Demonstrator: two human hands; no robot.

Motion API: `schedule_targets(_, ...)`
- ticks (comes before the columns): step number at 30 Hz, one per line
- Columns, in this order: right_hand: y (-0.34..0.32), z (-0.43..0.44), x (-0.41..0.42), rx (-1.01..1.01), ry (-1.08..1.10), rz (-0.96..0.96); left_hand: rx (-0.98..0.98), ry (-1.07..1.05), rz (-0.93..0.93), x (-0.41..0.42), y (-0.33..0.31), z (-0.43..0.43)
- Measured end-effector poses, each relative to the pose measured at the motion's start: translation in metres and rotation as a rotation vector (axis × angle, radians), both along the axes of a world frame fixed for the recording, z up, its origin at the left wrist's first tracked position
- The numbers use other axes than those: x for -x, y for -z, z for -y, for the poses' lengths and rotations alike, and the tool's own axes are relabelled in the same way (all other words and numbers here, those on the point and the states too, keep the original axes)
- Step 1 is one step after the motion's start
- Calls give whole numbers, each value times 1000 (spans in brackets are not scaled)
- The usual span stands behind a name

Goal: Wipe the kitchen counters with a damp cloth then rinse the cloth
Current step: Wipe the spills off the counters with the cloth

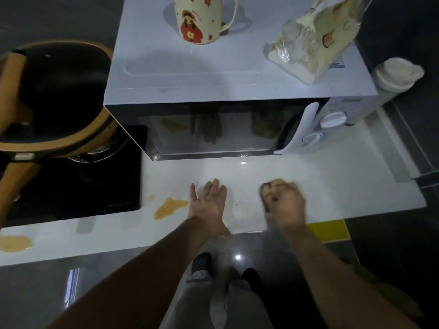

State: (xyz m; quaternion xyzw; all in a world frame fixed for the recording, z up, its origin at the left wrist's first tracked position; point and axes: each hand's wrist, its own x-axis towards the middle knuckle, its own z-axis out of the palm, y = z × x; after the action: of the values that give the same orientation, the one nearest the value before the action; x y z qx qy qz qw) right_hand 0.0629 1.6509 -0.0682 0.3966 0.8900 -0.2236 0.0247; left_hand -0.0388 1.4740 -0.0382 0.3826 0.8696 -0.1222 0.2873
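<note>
Tan crumpled cloth (pixel 269 187): on the white glossy counter (pixel 332 186), before the white microwave (pixel 237 74).
Right hand (pixel 283 205): blurred, fingers curled over the cloth.
Left hand (pixel 209 200): flat, fingers straight, beside yellowish spill (pixel 168 208).

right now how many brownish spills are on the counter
3: a large spill left of the left hand, a small spot beside it, a third spill at the counter's far left. The cloth may hide more.

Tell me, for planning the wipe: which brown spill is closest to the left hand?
The elongated spill beside the left hand; the tiny blot by the cooktop and far-left puddle lie farther.
</note>
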Motion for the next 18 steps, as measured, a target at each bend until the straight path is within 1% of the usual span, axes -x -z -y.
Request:
schedule_targets(1,7,30,6,60,-122,6,0,-1,5,-1,-1,1)
schedule_targets(2,11,46,8,79,-234,-11,-5,-2,9,-1,-3,2)
schedule_targets(3,9,45,8,68,-299,-41,-26,1,-3,-1,-5,3)
schedule_targets(4,2,28,5,35,-296,-68,-58,18,-26,-1,-7,5)
schedule_targets(5,-4,6,0,-7,-238,-36,-104,37,-52,-2,-10,9)
schedule_targets(7,-17,-40,-9,-143,-27,61,-246,54,-89,-5,-10,21)
schedule_targets(8,-20,-56,-13,-216,31,90,-324,63,-80,-7,-7,31)
schedule_targets(9,-21,-61,-12,-280,19,113,-371,86,-43,-11,-5,42)
schedule_targets(10,-19,-50,-7,-321,-45,118,-394,114,-10,-15,0,53)
schedule_targets(11,-14,-31,0,-317,-100,73,-420,124,-13,-19,7,63)
schedule_targets(12,-6,-6,5,-267,-155,26,-448,109,-21,-23,13,71)
schedule_targets(14,8,36,7,-166,-348,-80,-486,72,-19,-29,21,77)
schedule_targets(15,12,42,4,-132,-453,-118,-510,60,-35,-30,23,79)
schedule_targets(16,11,35,1,-117,-514,-145,-529,45,-41,-32,25,81)
schedule_targets(17,10,19,-5,-118,-478,-157,-525,26,-33,-35,26,84)
schedule_targets(18,8,-1,-11,-128,-376,-149,-509,7,-24,-37,27,86)
